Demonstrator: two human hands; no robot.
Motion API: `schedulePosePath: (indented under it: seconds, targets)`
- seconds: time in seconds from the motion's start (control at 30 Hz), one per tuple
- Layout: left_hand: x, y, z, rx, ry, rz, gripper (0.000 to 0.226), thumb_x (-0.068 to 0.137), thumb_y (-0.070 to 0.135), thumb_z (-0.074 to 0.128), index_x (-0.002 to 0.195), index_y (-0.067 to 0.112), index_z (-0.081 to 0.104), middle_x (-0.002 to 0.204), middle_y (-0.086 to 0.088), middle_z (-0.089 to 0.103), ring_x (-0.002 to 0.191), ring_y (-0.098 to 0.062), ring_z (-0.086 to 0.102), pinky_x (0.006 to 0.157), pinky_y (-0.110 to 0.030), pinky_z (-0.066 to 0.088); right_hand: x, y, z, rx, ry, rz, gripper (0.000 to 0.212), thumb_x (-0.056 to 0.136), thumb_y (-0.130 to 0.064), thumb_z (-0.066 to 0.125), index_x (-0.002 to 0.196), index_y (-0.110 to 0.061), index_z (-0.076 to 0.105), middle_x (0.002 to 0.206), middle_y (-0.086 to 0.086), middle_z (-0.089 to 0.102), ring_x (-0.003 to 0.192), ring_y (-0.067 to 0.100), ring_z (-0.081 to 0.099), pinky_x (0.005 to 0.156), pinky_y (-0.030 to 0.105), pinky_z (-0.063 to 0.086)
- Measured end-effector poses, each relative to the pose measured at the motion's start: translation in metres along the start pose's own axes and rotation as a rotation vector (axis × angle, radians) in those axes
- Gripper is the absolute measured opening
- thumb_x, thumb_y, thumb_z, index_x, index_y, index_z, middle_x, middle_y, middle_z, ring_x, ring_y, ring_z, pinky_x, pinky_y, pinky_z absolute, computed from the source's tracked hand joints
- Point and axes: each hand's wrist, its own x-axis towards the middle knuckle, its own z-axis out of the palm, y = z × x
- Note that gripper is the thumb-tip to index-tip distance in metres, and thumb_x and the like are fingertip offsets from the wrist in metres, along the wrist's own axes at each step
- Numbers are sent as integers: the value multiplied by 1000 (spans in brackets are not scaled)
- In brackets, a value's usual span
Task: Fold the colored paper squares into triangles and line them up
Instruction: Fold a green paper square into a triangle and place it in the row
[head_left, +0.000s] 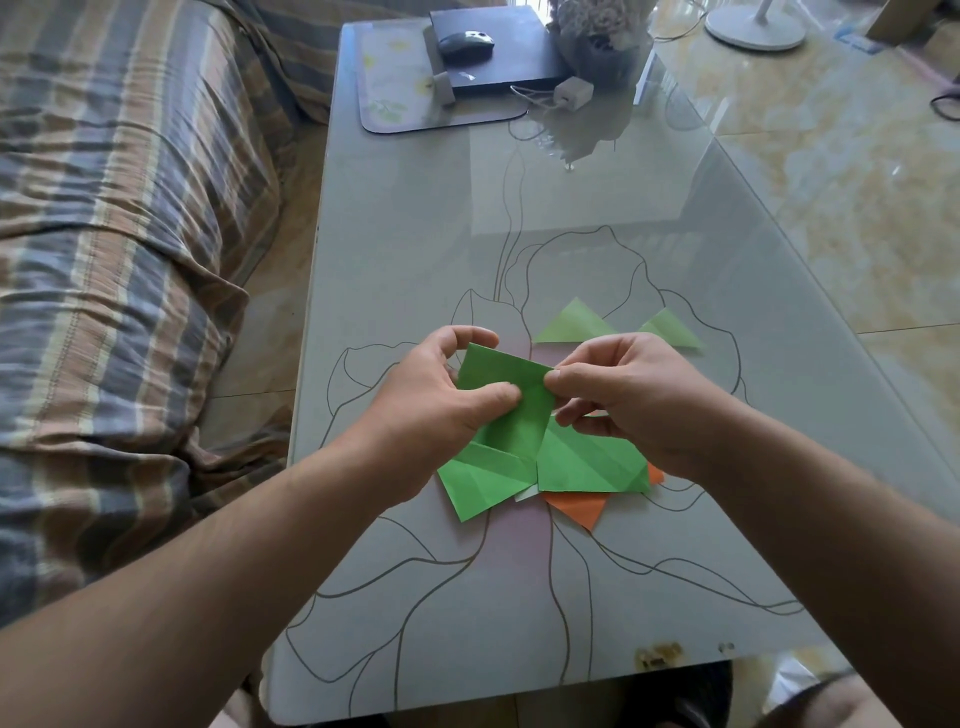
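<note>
Both hands lift a green square (506, 400) above the surface (415, 260) so it can bend freely: the left hand (441, 400) and the right hand (623, 395) pinch it with the fingers (563, 376). Two folded triangles (574, 325) lie beyond, probably as the start of the line, and unfolded sheets (587, 462) wait below

Matt creased green paper (511, 410), glossy glass table (415, 249), woven striped cloth sofa cover (114, 208)

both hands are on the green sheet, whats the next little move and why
Probably bring the pinched corner across and press the crease flat. Both the left hand and right hand grip the green sheet half-folded above the pile, while two finished triangles wait beyond.
</note>
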Motion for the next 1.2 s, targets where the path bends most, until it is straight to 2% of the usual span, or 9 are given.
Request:
schedulePosePath:
  seconds: [0.27, 0.33, 0.43, 0.53, 0.83, 0.97, 1.07, 1.13, 1.2]
  targets:
    - [-1, 3, -1, -33, -25, 5, 39, 89, 0, 75, 120, 19, 62, 98, -19, 77, 89, -39, 77, 83, -57, 62, -1, 1, 0, 3, -18, -2, 17, 94, -13, 72, 77, -15, 71, 70, 1, 72, 71, 18, 67, 75, 34, 54]
    - [0, 2, -1, -78, -33, -14, 26, 92, 1, 73, 113, 15, 67, 94, -14, 77, 92, -40, 76, 84, -53, 63, -2, 1, 0, -7, -9, -24, 17, 93, -11, 72, 76, -14, 71, 69, 1, 71, 72, 19, 67, 74, 33, 53]
    - [3, -1, -3, -101, -13, -13, 5, 88, 19, 76, 92, 18, 76, 89, -14, 72, 87, -37, 70, 85, -50, 55, -2, 2, 0, -23, 3, -40, 19, 92, -9, 73, 74, -14, 70, 66, 1, 70, 69, 18, 67, 73, 32, 54]
    - [4, -2, -6, -98, -14, 7, 9, 92, 18, 75, 83, 18, 77, 87, -13, 68, 84, -28, 63, 81, -45, 51, -2, 3, 0, -18, 7, -41, 18, 90, -8, 72, 74, -12, 69, 69, 5, 69, 66, 16, 67, 72, 33, 53]
    - [7, 5, -13, -83, -115, -23, 22, 106, 16, 53, 104, 8, 74, 96, -12, 78, 90, -26, 75, 87, -41, 63, -3, 1, -5, 10, -7, -45, 16, 91, -7, 71, 76, -9, 67, 67, 6, 68, 65, 16, 67, 76, 36, 53]
    - [6, 9, -12, -166, -137, -86, 30, 107, 23, 49, 104, 6, 73, 98, -14, 78, 88, -26, 76, 80, -39, 65, 0, 3, -4, 39, 24, -43, 19, 92, -6, 69, 74, -10, 65, 70, 8, 68, 63, 15, 66, 80, 40, 52]
    - [4, 10, -8, -259, -146, -94, 28, 91, 30, 67, 107, 7, 71, 99, -15, 77, 89, -27, 76, 78, -39, 65, 1, 5, 0, 82, 32, -31, 24, 93, -7, 68, 71, -14, 63, 71, 9, 68, 63, 16, 66, 79, 40, 51]
    - [2, 9, -6, -259, -148, -80, 41, 75, 24, 78, 113, 11, 69, 103, -14, 77, 93, -30, 76, 79, -40, 64, 1, 6, 4, 101, 34, -25, 23, 94, -9, 69, 72, -15, 64, 69, 5, 69, 63, 17, 66, 75, 38, 50]
    - [1, 6, -4, -209, -131, -67, 48, 72, 16, 83, 117, 13, 67, 105, -14, 76, 97, -34, 76, 82, -43, 63, 0, 8, 6, 90, 10, -29, 18, 94, -14, 70, 77, -15, 66, 70, 3, 70, 64, 17, 66, 74, 36, 50]
